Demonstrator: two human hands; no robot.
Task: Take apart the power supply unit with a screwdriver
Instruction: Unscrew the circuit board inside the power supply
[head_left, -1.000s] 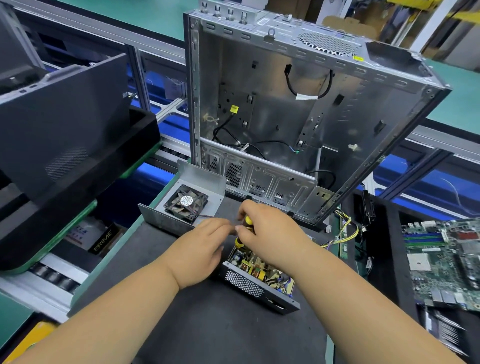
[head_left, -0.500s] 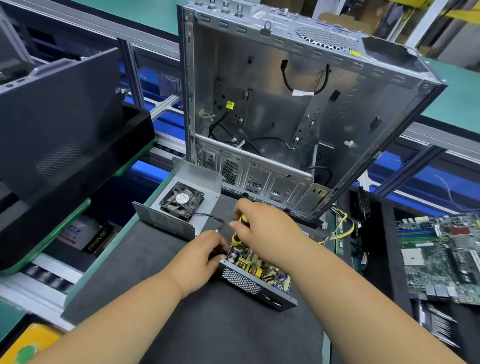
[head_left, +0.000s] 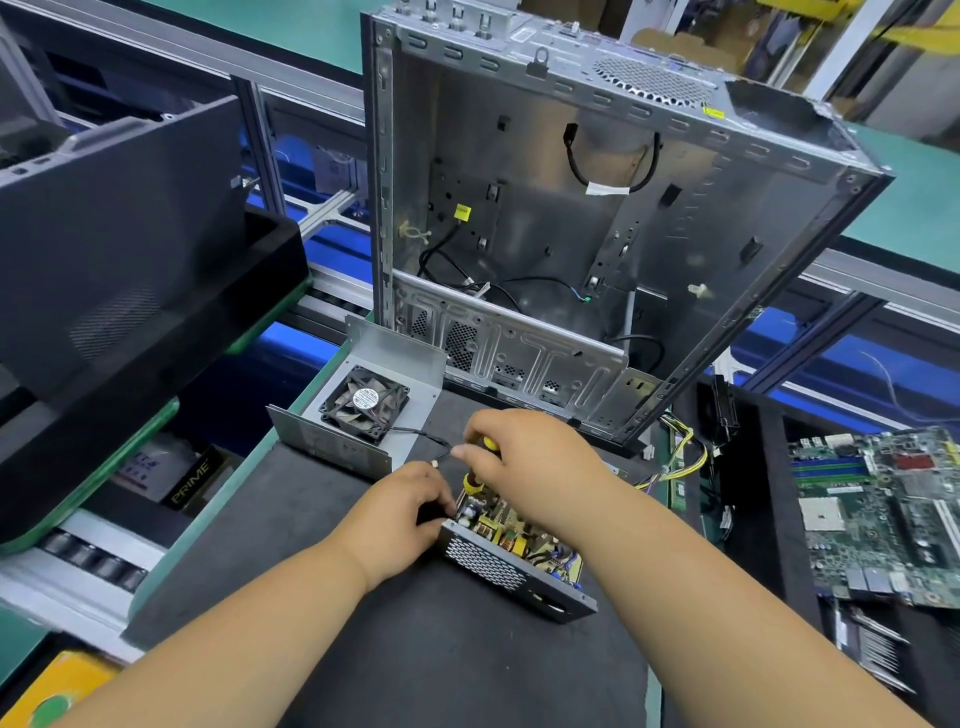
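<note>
A bare grey steel computer case (head_left: 597, 218), stripped and open-sided, stands tilted at the back of the dark matted worktop (head_left: 415, 654). To the right, on a separate dark surface, lies a green motherboard (head_left: 883, 514). In front of the case sits the bent grey metal cover plate with its black fan (head_left: 366, 402) — already off the unit, though a thin black fan lead (head_left: 421, 432) runs from it toward the hands.

The task's own thing, the open power supply unit with a black perforated side wall and exposed circuit board (head_left: 511, 551), lies on the worktop just in front of the case, between the two hands. The left hand (head_left: 402, 512) grips the unit's near-left corner, fingers curled against the housing, steadying it. The right hand (head_left: 524, 462) is closed around the yellow-and-black handled screwdriver (head_left: 480, 465), held upright with its tip down in the board's rear-left corner; the tip itself is hidden.

The step in hand looks like loosening a screw that fastens the board to the housing, the lid removal being done. The next move probably calls for keeping the driver square in the screw head, with steady downward pressure while the left hand stops the housing from sliding — then freeing the fan lead and any remaining board screws before the board can lift out.
</note>
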